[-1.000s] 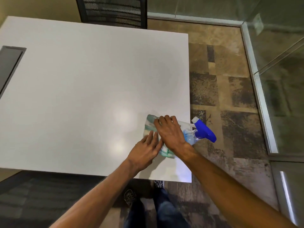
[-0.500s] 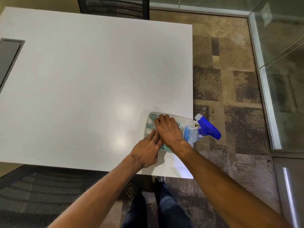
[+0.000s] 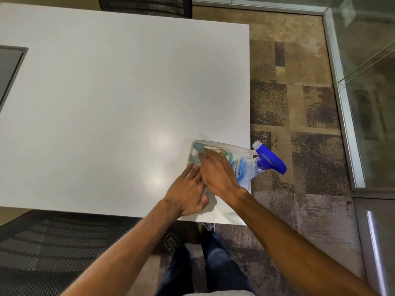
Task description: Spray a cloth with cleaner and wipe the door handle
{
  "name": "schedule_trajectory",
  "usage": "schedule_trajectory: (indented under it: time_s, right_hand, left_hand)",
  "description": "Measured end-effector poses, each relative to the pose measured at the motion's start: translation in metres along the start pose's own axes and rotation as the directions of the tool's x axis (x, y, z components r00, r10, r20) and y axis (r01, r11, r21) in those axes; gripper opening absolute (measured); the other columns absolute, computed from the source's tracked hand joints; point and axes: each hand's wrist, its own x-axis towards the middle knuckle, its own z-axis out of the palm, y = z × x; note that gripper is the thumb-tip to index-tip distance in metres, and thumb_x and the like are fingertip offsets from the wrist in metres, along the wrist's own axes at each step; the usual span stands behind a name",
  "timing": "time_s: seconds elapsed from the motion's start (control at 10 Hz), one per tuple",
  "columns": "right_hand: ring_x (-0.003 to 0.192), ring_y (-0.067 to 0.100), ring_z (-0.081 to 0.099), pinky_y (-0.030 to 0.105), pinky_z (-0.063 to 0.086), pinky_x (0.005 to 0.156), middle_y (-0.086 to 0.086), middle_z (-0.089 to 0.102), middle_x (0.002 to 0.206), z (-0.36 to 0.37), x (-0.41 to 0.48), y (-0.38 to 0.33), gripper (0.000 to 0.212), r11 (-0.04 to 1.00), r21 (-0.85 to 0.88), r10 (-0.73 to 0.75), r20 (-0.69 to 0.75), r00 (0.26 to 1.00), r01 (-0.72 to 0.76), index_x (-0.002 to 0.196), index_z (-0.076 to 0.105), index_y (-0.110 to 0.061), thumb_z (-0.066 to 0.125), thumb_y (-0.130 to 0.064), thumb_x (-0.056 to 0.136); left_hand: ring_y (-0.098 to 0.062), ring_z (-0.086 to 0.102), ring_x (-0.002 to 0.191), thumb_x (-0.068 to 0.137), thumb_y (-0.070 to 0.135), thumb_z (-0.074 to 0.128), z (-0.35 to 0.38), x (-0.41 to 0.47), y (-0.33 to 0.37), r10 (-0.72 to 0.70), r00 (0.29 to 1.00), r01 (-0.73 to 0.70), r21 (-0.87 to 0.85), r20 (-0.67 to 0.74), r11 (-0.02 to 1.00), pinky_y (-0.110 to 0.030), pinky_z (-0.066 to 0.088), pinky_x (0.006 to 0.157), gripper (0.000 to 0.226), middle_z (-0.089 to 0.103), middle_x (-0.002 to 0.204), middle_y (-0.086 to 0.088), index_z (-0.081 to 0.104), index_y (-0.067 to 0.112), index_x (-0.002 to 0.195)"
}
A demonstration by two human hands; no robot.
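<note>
A clear plastic tray [image 3: 224, 144] sits at the near right corner of the white table [image 3: 117, 92]. In it lie a teal and white cloth [image 3: 197, 148] and a spray bottle [image 3: 269, 160] on its side, its blue trigger head hanging past the table edge. My right hand [image 3: 218, 169] lies over the tray with its fingertips on the cloth; whether it grips the cloth is hidden. My left hand [image 3: 188, 193] rests at the tray's near left side, fingers spread and holding nothing. No door handle is in view.
A dark mesh chair [image 3: 147, 6] stands at the table's far side and another [image 3: 53, 242] at the near left. A grey inset panel [image 3: 8, 69] is in the table's left edge. A glass wall with a metal frame [image 3: 342, 103] runs along the right, beyond patterned carpet.
My right hand has stretched out flatter over the cloth. My left hand has slid back toward me and spread its fingers. The tray and bottle stay put.
</note>
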Motion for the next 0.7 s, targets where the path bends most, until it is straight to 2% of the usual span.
schedule_trajectory:
  time_s: [0.1,0.2,0.3,0.4,0.5,0.6,0.7]
  right_hand:
    - [0.159,0.030,0.017,0.047,0.017,0.130,0.012,0.022,0.171,0.003,0.004,0.008,0.050,0.998,0.060,-0.039,0.149,0.988,0.031,0.160,0.033,-0.013,0.037,-0.024,0.111]
    - [0.161,0.023,0.001,0.047,0.007,0.131,0.005,0.006,0.174,0.006,0.007,0.016,0.055,0.999,0.029,-0.022,0.258,0.966,0.015,0.165,0.016,-0.020,0.025,-0.036,0.113]
    - [0.160,0.019,-0.011,0.054,0.001,0.130,0.000,-0.009,0.174,0.008,0.007,0.021,0.063,1.000,-0.003,-0.001,0.365,0.931,0.003,0.165,0.001,-0.026,0.014,-0.052,0.110]
    - [0.160,0.019,-0.014,0.054,-0.002,0.130,-0.001,-0.014,0.173,0.008,0.005,0.022,0.068,1.000,-0.016,0.005,0.381,0.924,0.002,0.165,-0.004,-0.028,0.011,-0.058,0.106]
    - [0.160,0.021,-0.011,0.052,0.000,0.130,0.001,-0.009,0.174,0.000,-0.001,0.015,0.074,0.999,0.033,-0.002,0.316,0.949,-0.009,0.165,0.004,-0.024,0.004,-0.062,0.102]
    - [0.161,0.023,-0.004,0.047,-0.002,0.131,0.004,0.000,0.174,-0.014,-0.017,0.009,0.097,0.995,0.101,-0.017,0.172,0.985,-0.001,0.164,0.015,-0.019,-0.014,-0.068,0.087]
    - [0.161,0.026,0.003,0.042,-0.001,0.129,0.009,0.009,0.173,-0.027,-0.038,0.004,0.086,0.992,0.118,-0.052,0.008,0.999,0.051,0.163,0.022,-0.013,-0.004,-0.062,0.098]
  left_hand:
    - [-0.031,0.018,0.160,0.100,0.060,0.008,0.007,-0.004,0.002,-0.018,1.000,0.018,0.010,-0.009,1.000,-0.050,-0.014,0.129,0.081,0.026,0.169,-0.017,0.017,0.013,0.165]
    - [-0.026,0.003,0.162,0.099,0.070,0.000,0.008,-0.007,0.003,-0.053,0.998,0.052,0.035,0.039,0.998,-0.056,-0.018,0.126,0.085,0.006,0.174,-0.011,-0.003,0.018,0.166]
    - [-0.023,-0.007,0.161,0.098,0.076,0.002,0.005,-0.011,0.005,-0.067,0.997,0.064,0.056,0.048,0.996,-0.058,-0.018,0.126,0.088,-0.003,0.174,-0.005,-0.009,0.020,0.165]
    - [-0.020,-0.010,0.161,0.098,0.077,0.004,0.003,-0.014,0.006,-0.084,0.995,0.082,0.038,0.045,0.996,-0.058,-0.018,0.126,0.088,-0.004,0.174,-0.003,-0.009,0.021,0.165]
    - [-0.020,-0.013,0.161,0.098,0.077,0.005,0.004,-0.021,0.007,-0.115,0.993,0.115,0.001,0.006,0.993,-0.057,-0.016,0.127,0.086,-0.004,0.174,-0.003,-0.008,0.023,0.165]
    - [-0.019,-0.016,0.160,0.100,0.076,0.004,0.001,-0.030,0.014,-0.187,0.982,0.184,-0.074,-0.037,0.980,-0.055,-0.013,0.128,0.082,-0.006,0.174,-0.002,-0.005,0.026,0.165]
    - [-0.018,-0.020,0.159,0.094,0.078,-0.011,-0.005,-0.039,0.022,-0.306,0.948,0.288,-0.169,-0.087,0.943,-0.053,-0.012,0.129,0.085,-0.016,0.172,-0.001,-0.011,0.029,0.163]
